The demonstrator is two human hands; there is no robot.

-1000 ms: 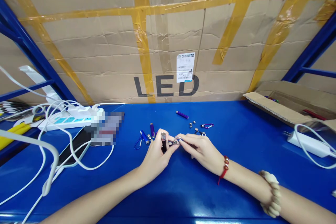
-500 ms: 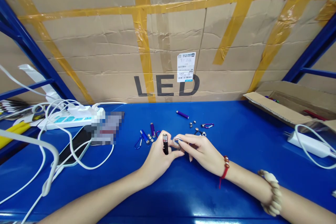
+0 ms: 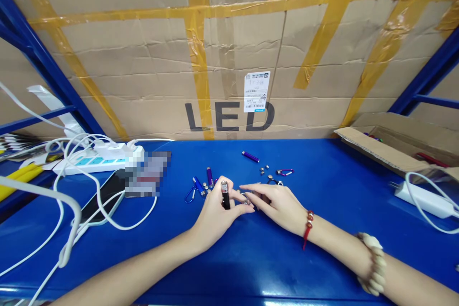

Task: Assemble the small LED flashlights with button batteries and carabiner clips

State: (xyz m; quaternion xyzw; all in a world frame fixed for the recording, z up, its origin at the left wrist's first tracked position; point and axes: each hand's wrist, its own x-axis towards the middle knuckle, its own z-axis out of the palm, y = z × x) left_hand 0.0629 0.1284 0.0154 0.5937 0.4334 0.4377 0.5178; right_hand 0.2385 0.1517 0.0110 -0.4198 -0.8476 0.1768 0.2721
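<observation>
Centrally, black tube: gripped nearly upright in the left hand, silver end up.
Left hand: closed, fingers curled round the tube, thumb stretched toward the right hand; forearm in from the lower left.
Right hand: back up, fingers reaching leftward, index extended, fingertips meeting the left's thumb and finger; whether it grips anything, cannot tell. Forearm in from the lower right.
Shiny piece: at the meeting fingertips, mostly hidden.
Wristwear: red bracelet at the right wrist, beaded bracelet further up.
Beyond the left hand: blue tube, violet tube, blue clip.
Beyond the right hand: purple tube, silver bits, purple clip.
Table: blue, glossy.
Carton: behind the table, yellow tape across it; printed "LED" in large black capitals.
Label: white, on the carton above the "D"; barcode, blue corner, print too small to read.
Left side: power strip, phone under white cables, pixelated packet.
Right side: open box, white adapter.
</observation>
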